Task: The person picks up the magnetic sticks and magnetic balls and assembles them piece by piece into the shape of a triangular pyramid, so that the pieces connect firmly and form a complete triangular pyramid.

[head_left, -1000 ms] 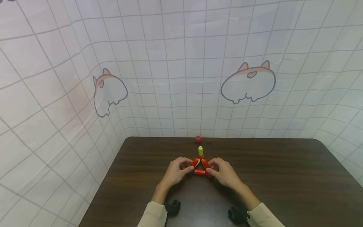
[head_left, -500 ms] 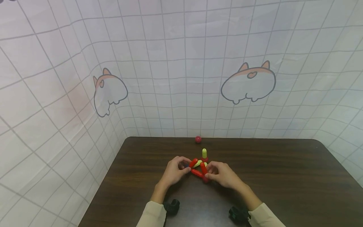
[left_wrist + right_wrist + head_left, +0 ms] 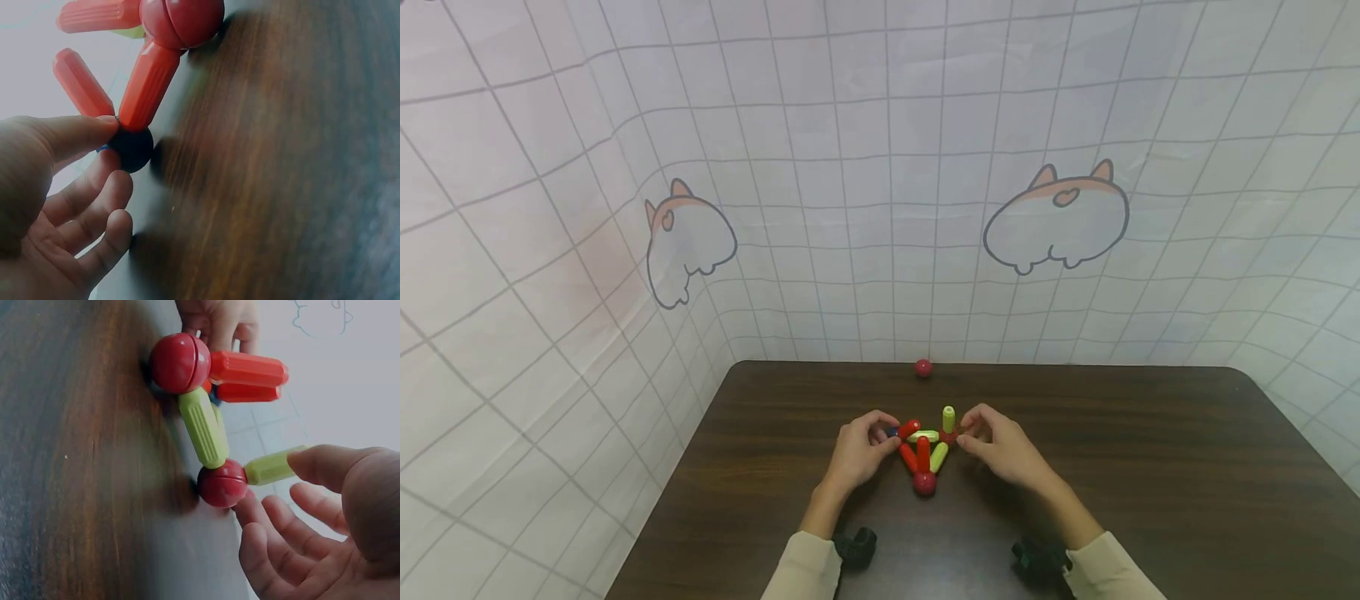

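A triangle of toy construction rods and balls stands on the table between the hands. My left hand [image 3: 857, 450] pinches the blue ball [image 3: 131, 150] at its left corner, thumb against the rod joint. The front corner is a red ball [image 3: 924, 483] bearing a raised red rod [image 3: 923, 454]; another red rod [image 3: 910, 429] rises from the blue ball. At the right corner, a second red ball [image 3: 222, 483] carries an upright green rod [image 3: 949, 419]. My right hand [image 3: 1000, 446] is beside that corner, fingers loosely bent, thumb overlapping the green rod's tip in its wrist view; contact is unclear.
A loose red ball [image 3: 923, 367] lies at the far edge of the dark wooden table [image 3: 1120, 467]. Behind it hangs a white gridded cloth [image 3: 850, 183], which also runs along the left side.
The triangle has turned clockwise as seen from above, bringing one red ball to the front. My right hand has left that ball and moved back to the right corner; my left hand stays put.
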The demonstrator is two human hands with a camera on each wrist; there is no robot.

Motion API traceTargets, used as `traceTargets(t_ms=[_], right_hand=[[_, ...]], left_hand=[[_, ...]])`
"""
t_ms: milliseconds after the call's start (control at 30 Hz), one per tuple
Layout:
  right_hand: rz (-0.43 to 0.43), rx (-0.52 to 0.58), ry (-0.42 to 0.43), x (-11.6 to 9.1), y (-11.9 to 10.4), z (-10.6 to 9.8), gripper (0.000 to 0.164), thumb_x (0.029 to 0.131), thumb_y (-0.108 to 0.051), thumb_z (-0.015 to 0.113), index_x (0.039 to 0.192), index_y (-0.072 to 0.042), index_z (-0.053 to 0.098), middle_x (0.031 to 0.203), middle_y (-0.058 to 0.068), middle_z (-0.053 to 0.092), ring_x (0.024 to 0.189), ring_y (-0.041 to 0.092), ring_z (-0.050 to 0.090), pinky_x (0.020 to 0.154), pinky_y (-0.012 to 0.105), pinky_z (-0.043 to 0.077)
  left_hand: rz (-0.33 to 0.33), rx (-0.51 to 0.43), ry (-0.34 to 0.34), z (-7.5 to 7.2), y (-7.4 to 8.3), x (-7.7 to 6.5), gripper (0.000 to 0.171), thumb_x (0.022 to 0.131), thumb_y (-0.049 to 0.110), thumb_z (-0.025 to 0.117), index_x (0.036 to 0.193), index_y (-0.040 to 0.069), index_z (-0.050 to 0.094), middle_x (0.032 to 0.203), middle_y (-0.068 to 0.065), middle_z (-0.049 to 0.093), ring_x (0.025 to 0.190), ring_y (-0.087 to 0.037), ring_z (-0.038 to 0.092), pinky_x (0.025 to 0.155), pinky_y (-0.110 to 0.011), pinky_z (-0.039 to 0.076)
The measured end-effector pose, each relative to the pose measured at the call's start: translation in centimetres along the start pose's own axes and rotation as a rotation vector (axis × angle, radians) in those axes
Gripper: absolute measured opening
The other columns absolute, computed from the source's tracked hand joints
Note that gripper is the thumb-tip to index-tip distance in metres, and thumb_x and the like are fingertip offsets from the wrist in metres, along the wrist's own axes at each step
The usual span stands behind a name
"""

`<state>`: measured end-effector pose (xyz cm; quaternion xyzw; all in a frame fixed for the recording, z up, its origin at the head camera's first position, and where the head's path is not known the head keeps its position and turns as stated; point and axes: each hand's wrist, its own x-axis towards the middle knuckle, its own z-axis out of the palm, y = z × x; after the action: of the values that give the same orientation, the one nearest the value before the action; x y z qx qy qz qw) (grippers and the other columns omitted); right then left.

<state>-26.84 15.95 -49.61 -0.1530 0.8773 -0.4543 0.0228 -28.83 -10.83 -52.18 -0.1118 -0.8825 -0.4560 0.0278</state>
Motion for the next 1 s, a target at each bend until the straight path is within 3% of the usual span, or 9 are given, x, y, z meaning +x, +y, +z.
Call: traceTargets(t_ms=[133,233,400,500,667,833,1000], right_hand=[[0.010,0.027,0.022,0.0,0.2,-0.1,0.034,0.098,-0.018,0.069,0.129,-0.008,0.059,0.113,0.010,0.067,0.083,0.017,0.065,0.063,0.028,0.053],[-0.005,0.034,0.013,0.0,0.3,-0.1,0.036,0.100,-0.017,0.066,0.134,-0.005,0.059,0.119,0.014,0.067,0.084,0.020,0.068,0.065,0.027,0.054],[0.017,0.032,-0.007,0.0,0.2,-0.3,0.029,0.102,-0.017,0.063,0.129,-0.007,0.063,0.105,0.015,0.072,0.080,0.026,0.069,0.062,0.028,0.053],[0.036,0.027,-0.025,0.1,0.2,-0.4,0.027,0.102,-0.019,0.063,0.128,-0.010,0.065,0.097,0.013,0.072,0.077,0.025,0.068,0.060,0.029,0.053],[-0.001,0.030,-0.053,0.1,0.5,-0.5,0.030,0.102,-0.022,0.064,0.129,-0.008,0.065,0.092,0.012,0.073,0.074,0.025,0.067,0.059,0.029,0.052],[-0.040,0.050,-0.074,0.2,0.7,-0.3,0.030,0.101,-0.023,0.065,0.127,-0.007,0.065,0.095,0.010,0.073,0.078,0.025,0.069,0.061,0.029,0.054],[-0.062,0.048,-0.072,0.1,0.5,0.1,0.029,0.101,-0.024,0.065,0.125,-0.008,0.067,0.098,0.007,0.073,0.080,0.023,0.070,0.063,0.028,0.054]], left_hand=[[0.025,-0.013,-0.004,0.0,0.0,0.0,0.022,0.090,0.016,0.079,0.111,0.014,0.072,0.080,0.003,0.069,0.069,-0.008,0.058,0.062,-0.023,0.047],[0.053,-0.033,-0.038,-0.1,0.0,-0.1,0.022,0.092,0.016,0.077,0.113,0.014,0.071,0.092,0.001,0.074,0.075,-0.009,0.064,0.068,-0.025,0.052],[0.061,-0.073,-0.161,-0.8,0.0,-0.3,0.016,0.100,0.017,0.065,0.115,0.018,0.070,0.111,-0.002,0.074,0.093,-0.013,0.068,0.084,-0.031,0.054],[0.051,-0.123,-0.242,-1.3,-0.1,-0.3,0.022,0.104,0.015,0.056,0.119,0.018,0.070,0.119,-0.005,0.072,0.102,-0.018,0.066,0.088,-0.036,0.053],[0.058,-0.145,-0.343,-2.1,-0.1,-0.5,0.028,0.098,0.027,0.068,0.125,0.018,0.070,0.124,-0.004,0.070,0.110,-0.022,0.064,0.089,-0.036,0.052],[0.082,-0.092,-0.354,-2.0,-0.1,-0.4,0.040,0.088,0.033,0.082,0.123,0.019,0.071,0.131,0.001,0.069,0.110,-0.018,0.063,0.084,-0.030,0.052],[0.068,-0.055,-0.322,-1.6,-0.4,-0.1,0.028,0.087,0.031,0.083,0.113,0.021,0.075,0.140,-0.003,0.065,0.101,-0.017,0.063,0.077,-0.030,0.051]])
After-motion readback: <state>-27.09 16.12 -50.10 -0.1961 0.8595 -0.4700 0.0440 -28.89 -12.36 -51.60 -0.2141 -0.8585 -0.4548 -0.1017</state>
